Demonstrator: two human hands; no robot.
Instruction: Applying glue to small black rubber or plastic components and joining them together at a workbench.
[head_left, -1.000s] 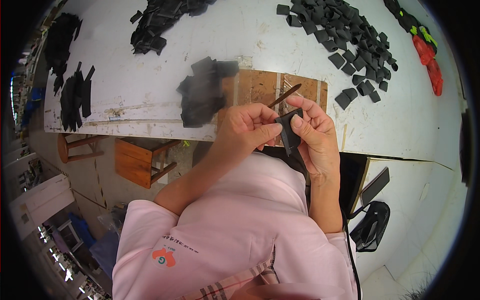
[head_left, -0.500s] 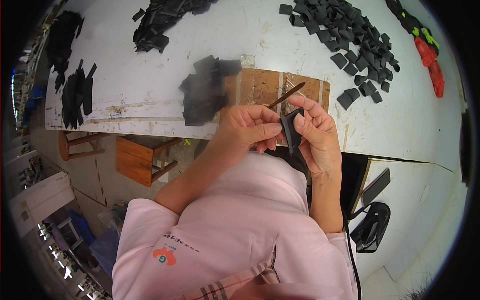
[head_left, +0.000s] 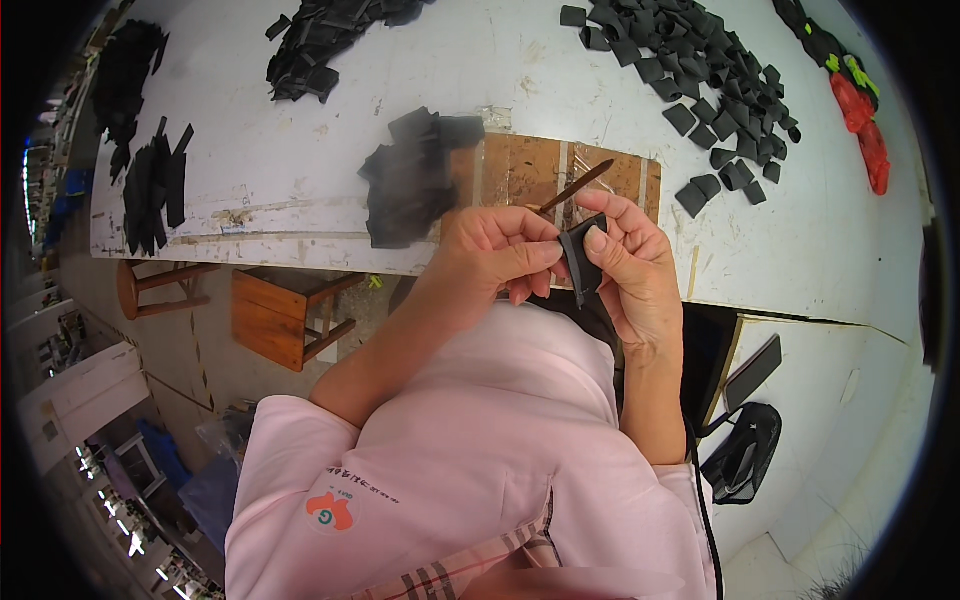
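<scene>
Black and folded, a small strip (head_left: 580,265) is pinched between the thumb and fingers of the left hand (head_left: 500,255) and the right hand (head_left: 635,265), near the front edge of the bench (head_left: 290,170). Beyond them, a brown stick (head_left: 582,184) slants over a brown board (head_left: 520,165); whether it is held, I cannot tell.

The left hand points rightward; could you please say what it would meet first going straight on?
The left hand would first meet the black piece at its fingertips, then probably the right hand holding it, though depth is unclear.
</scene>
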